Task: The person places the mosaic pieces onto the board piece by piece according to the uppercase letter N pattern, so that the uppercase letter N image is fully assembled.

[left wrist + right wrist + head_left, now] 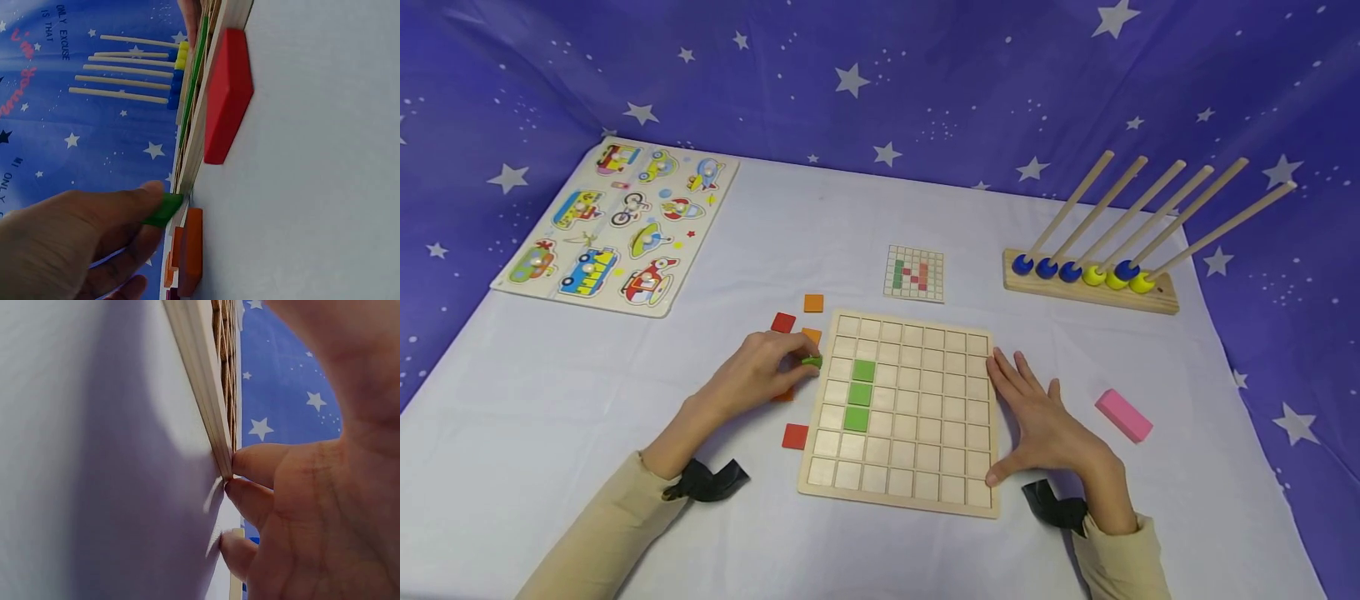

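Between thumb and fingers, my left hand (767,367) pinches a green square tile (164,210) just off the left edge of the wooden grid board (917,451). Three green tiles (861,395) sit in a column of cells near the board's left side. My right hand (1041,421) rests at the board's right edge, fingers spread, with fingertips and thumb touching the rim. Around the left hand lie red tiles (795,436) and orange tiles (813,303), some partly hidden by it. Behind the board lies a small pattern card (914,273) with green and red squares.
A peg puzzle with vehicle pictures (687,247) lies at the back left. At the back right stands a wooden rack (1090,292) with upright rods and blue and yellow beads. A pink block (1123,415) lies right of the right hand. Star-patterned blue cloth (850,50) hangs behind.
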